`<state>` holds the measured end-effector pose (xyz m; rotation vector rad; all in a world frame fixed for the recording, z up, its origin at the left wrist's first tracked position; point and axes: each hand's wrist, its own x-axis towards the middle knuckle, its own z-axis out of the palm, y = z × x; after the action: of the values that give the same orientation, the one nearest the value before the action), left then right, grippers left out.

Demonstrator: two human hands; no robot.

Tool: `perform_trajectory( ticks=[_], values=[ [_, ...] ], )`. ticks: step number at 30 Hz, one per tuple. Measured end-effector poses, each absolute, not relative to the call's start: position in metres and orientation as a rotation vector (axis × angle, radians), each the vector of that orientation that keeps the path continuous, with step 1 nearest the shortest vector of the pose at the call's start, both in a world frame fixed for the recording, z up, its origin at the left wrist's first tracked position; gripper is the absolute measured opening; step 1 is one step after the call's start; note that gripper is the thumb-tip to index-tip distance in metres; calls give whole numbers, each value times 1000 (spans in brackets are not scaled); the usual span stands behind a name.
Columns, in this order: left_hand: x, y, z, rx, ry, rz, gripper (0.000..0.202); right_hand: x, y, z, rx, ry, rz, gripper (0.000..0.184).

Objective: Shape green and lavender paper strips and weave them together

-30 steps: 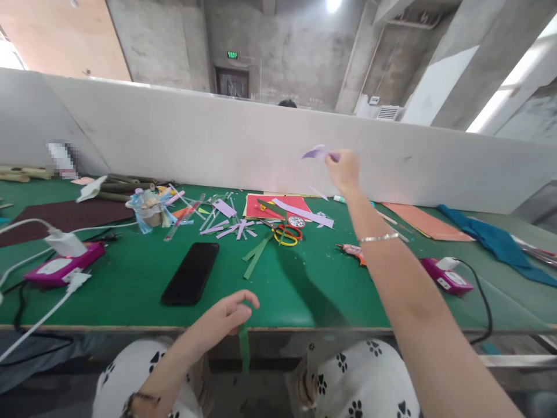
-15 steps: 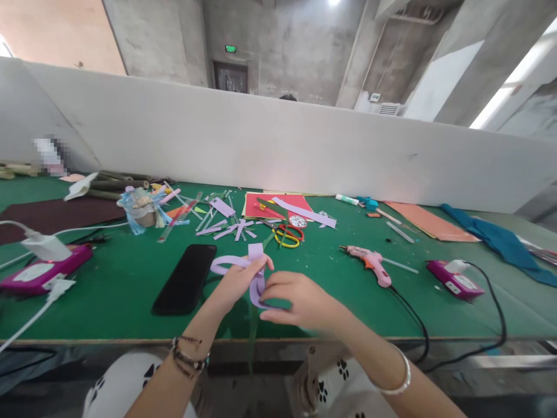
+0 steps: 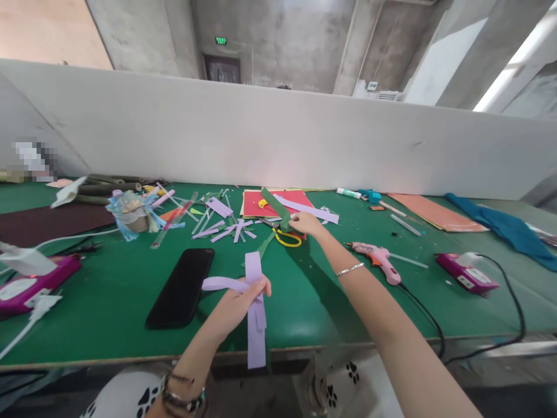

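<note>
My left hand (image 3: pixel 246 299) is closed, its thumb pinching crossed purple paper strips (image 3: pixel 256 339) over the table's near edge. One strip stands up above the thumb and hangs straight down below it; another forms a loop toward the left. Farther out, my right hand (image 3: pixel 307 223) is closed at the lower end of a green paper strip (image 3: pixel 275 206), fingertips pinched on it. Under and beside that hand lie scissors with a yellow handle (image 3: pixel 287 239), partly covered by the green strip. A long purple strip (image 3: pixel 307 209) lies just behind my fingers on red paper (image 3: pixel 255 203).
A black phone (image 3: pixel 180 290) lies left of my left hand. Purple and green scraps (image 3: pixel 238 229) spread behind it. At right are a pink glue gun (image 3: pixel 378 261) with its cord and a magenta power strip (image 3: pixel 465 273). A white partition (image 3: pixel 278 139) borders the back.
My right hand has left the purple strips and reached forward to the green strip, which has shifted and turned. The lower purple loop has opened into a straight hanging strip.
</note>
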<state>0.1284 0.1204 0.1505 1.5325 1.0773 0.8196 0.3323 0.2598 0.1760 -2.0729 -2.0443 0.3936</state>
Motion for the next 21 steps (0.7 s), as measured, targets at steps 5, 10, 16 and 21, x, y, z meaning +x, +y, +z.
perform_trajectory(
  ticks=[5, 10, 16, 21],
  values=[
    [130, 123, 151, 1529, 1049, 824, 31, 344, 272, 183, -1960, -2136, 575, 33],
    [133, 123, 151, 1562, 1025, 780, 31, 350, 276, 181, -1964, -2122, 603, 29],
    [133, 123, 145, 1555, 1032, 740, 32, 390, 284, 196, -2259, -1845, 253, 31],
    [132, 122, 145, 1585, 1042, 740, 32, 397, 277, 202, -2250, -1757, 230, 30]
  ],
)
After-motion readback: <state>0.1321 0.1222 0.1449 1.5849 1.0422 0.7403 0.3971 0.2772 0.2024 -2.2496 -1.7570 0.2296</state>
